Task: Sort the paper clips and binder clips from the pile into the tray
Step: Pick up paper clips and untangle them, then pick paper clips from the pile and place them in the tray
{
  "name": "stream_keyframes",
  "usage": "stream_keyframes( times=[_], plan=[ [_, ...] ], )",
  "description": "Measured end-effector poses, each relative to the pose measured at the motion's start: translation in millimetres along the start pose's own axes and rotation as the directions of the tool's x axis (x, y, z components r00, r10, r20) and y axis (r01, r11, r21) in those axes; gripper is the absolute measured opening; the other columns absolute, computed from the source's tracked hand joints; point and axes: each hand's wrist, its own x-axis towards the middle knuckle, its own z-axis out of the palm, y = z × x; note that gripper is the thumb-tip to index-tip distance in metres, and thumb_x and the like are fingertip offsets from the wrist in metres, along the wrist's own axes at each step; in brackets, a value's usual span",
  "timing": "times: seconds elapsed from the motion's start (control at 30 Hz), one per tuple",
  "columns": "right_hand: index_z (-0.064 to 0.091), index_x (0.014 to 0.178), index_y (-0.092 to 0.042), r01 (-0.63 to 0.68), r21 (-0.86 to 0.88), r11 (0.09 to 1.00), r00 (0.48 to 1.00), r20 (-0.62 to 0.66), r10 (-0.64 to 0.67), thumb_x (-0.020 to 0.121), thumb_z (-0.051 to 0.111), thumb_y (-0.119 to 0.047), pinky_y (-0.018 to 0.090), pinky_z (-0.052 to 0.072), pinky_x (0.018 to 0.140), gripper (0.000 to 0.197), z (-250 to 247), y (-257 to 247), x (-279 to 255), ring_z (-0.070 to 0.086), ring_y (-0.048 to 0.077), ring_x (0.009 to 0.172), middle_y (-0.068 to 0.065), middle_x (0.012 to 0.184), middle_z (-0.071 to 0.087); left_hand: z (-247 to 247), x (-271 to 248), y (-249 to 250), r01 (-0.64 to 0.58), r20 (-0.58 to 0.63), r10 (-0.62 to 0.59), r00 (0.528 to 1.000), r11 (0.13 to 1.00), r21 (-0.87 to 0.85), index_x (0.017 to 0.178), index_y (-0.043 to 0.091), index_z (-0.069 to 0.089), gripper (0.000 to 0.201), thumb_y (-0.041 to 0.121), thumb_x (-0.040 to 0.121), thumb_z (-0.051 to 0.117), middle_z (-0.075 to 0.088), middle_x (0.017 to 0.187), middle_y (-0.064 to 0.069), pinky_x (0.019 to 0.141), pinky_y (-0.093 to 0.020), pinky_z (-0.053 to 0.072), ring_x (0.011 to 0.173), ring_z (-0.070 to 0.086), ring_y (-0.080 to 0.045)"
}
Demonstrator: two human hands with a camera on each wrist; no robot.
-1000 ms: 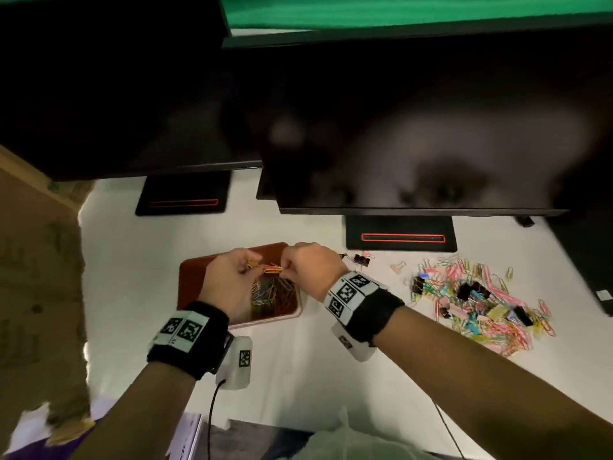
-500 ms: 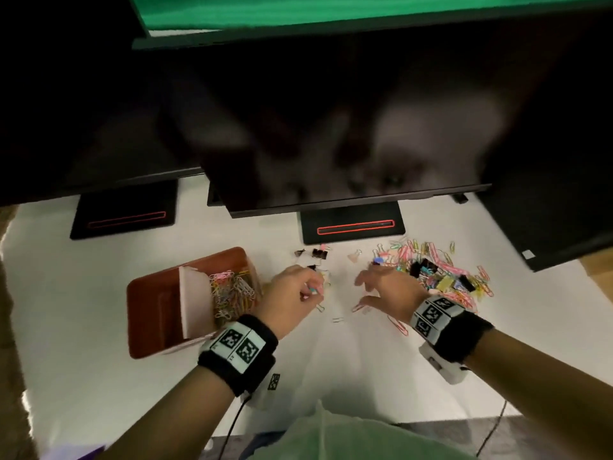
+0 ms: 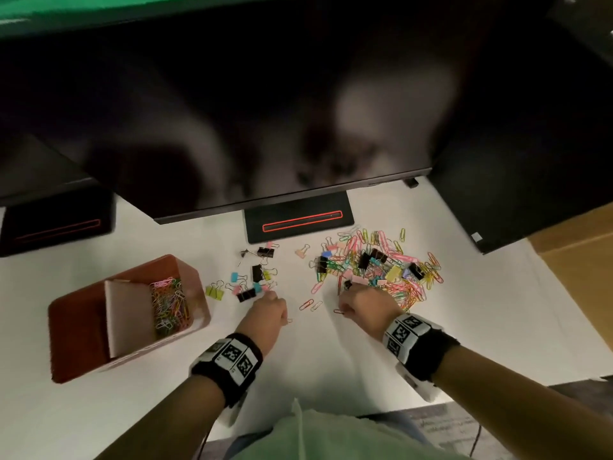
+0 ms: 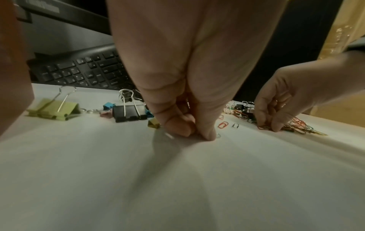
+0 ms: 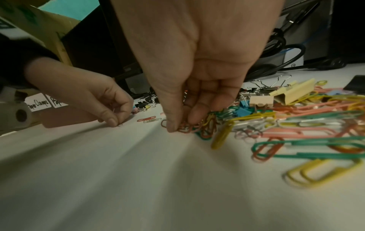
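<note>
The left hand (image 3: 269,315) pinches a small paper clip (image 4: 218,135) against the white counter (image 3: 331,353), just right of the scattered binder clips (image 3: 246,295). The right hand (image 3: 363,305) grips a bunch of paper clips (image 5: 189,127) at the pile's (image 3: 381,267) near edge. The tray (image 3: 79,320) sits far left, paper clips in its right compartment.

A white table (image 3: 331,360) carries everything here. At its far side stands a dark monitor (image 3: 265,127), its black stand (image 3: 298,224) marked with a red outline. A second such stand (image 3: 56,224) sits to the left of the first. A black keyboard (image 4: 82,70) lies under the monitor. Black cables (image 5: 280,59) coil at the table's far right, and a brown cardboard surface (image 3: 577,277) borders the table's right edge.
</note>
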Motion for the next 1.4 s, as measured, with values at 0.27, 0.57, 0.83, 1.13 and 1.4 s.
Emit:
stream_keyframes(
  times=[0.27, 0.57, 0.83, 1.13, 1.4],
  plan=[
    [0.066, 0.108, -0.016, 0.218, 0.074, 0.973, 0.966, -0.16, -0.204, 0.093, 0.052, -0.02, 0.033, 0.049, 0.089, 0.021, -19, 18, -1, 0.059, 0.019, 0.104, 0.001, 0.112, 0.064, 5, 1, 14, -0.04, -0.099, 0.029, 0.995, 0.993, -0.107, 0.102, 0.015, 0.053, 0.01, 0.016, 0.092, 0.049, 0.056, 0.092, 0.001, 0.078, -0.025, 0.044, 0.086, 0.052, -0.015],
    [0.065, 0.114, -0.023, 0.303, -0.11, 0.947, 0.951, -0.032, -0.308, 0.093, 0.053, -0.022, 0.035, 0.049, 0.089, 0.024, -56, 21, 32, 0.057, 0.021, 0.102, 0.001, 0.106, 0.064, 22, 11, 32, -0.097, -0.305, 0.036, 0.952, 0.977, -0.189, 0.076, 0.011, 0.065, 0.006, 0.014, 0.082, 0.063, 0.047, 0.106, 0.003, 0.084, -0.019, 0.038, 0.095, 0.046, -0.011],
    [0.067, 0.108, -0.02, 0.321, -0.216, 0.922, 0.946, 0.13, -0.298, 0.094, 0.047, -0.022, 0.035, 0.05, 0.086, 0.025, -64, 21, 47, 0.055, 0.021, 0.099, 0.001, 0.107, 0.06, 22, 16, 33, -0.041, -0.344, -0.062, 0.937, 0.958, -0.283, 0.086, 0.008, 0.056, 0.008, 0.001, 0.085, 0.053, 0.059, 0.082, -0.006, 0.07, -0.026, 0.044, 0.077, 0.054, -0.019],
    [0.065, 0.116, -0.018, 0.254, -0.011, 0.967, 0.967, 0.037, -0.253, 0.095, 0.05, -0.022, 0.03, 0.048, 0.088, 0.027, -58, 45, 36, 0.056, 0.021, 0.101, 0.002, 0.11, 0.06, 18, 16, 32, -0.086, -0.265, -0.002, 0.964, 0.943, -0.321, 0.091, 0.01, 0.061, 0.008, 0.006, 0.086, 0.056, 0.058, 0.083, -0.001, 0.072, -0.02, 0.041, 0.079, 0.054, -0.014],
    [0.06, 0.124, -0.027, 0.39, -0.191, 0.901, 0.921, 0.066, -0.385, 0.095, 0.049, -0.02, 0.033, 0.046, 0.085, 0.031, -54, 39, 40, 0.055, 0.022, 0.101, 0.002, 0.107, 0.062, 25, 27, 56, -0.151, -0.173, 0.119, 0.978, 0.97, -0.192, 0.105, 0.009, 0.064, 0.019, 0.013, 0.089, 0.056, 0.061, 0.101, -0.01, 0.087, -0.026, 0.042, 0.099, 0.054, -0.021]
  ],
)
